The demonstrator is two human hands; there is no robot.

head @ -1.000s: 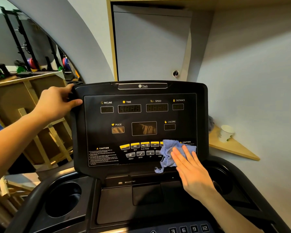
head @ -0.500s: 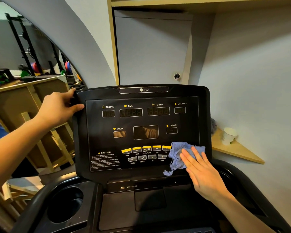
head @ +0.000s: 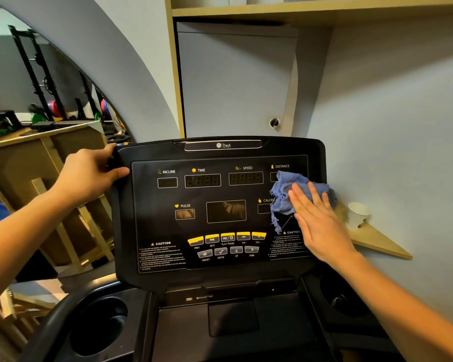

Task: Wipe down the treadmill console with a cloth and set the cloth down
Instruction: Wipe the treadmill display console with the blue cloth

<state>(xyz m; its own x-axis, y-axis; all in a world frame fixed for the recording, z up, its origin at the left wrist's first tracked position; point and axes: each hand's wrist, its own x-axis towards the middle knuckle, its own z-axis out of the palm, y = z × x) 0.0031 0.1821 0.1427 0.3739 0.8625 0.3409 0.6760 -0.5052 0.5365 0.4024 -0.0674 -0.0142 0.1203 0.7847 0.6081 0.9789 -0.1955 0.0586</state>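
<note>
The black treadmill console [head: 215,194] stands upright in front of me, with dark displays and yellow buttons. A crumpled blue cloth [head: 285,190] lies against its right side, over the distance and calorie readouts. My right hand [head: 317,220] presses flat on the cloth with fingers extended, holding it to the panel. My left hand [head: 89,176] grips the console's upper left edge, thumb on the front face.
Cup holders sit at lower left [head: 100,325] and lower right [head: 340,299] of the console base. A white paper cup [head: 357,214] stands on a small wooden corner shelf [head: 377,241] to the right. A wall and cabinet door lie behind; a wooden frame stands left.
My right hand has slid the cloth up the console's right side, from the lower caution label to the distance and calorie readouts. The left hand keeps its grip.
</note>
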